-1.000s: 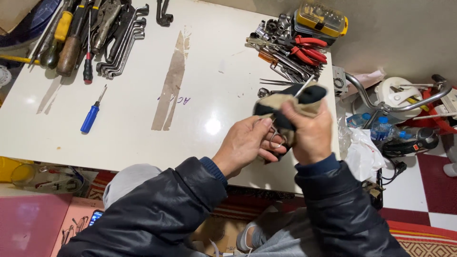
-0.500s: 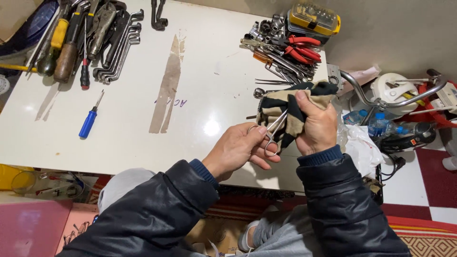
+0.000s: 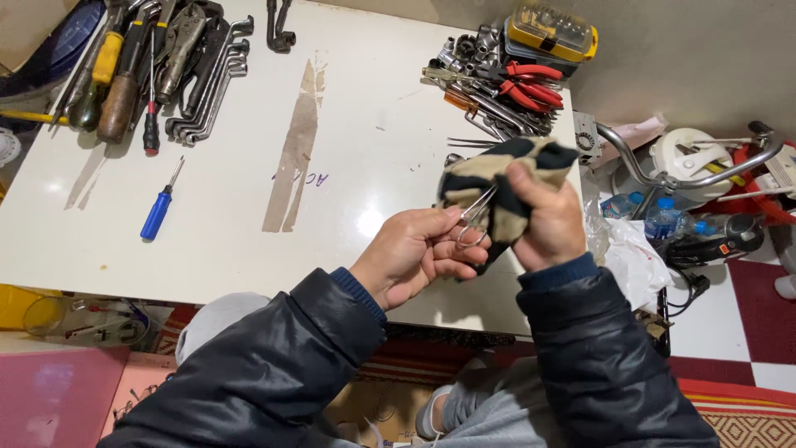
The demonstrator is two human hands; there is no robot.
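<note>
Both our hands work above the white table (image 3: 249, 249): our left hand (image 3: 419, 257) pinches small metal scissors (image 3: 474, 217) by their loops, while our right hand (image 3: 543, 220) clenches a black-and-tan cloth (image 3: 497, 170) around the blades.

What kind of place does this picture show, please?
Probably a small home or repair workshop. A white worktable carries a row of metal wrenches, red-handled pliers and a yellow bit case, while the left hand holds small metal scissors.
</note>
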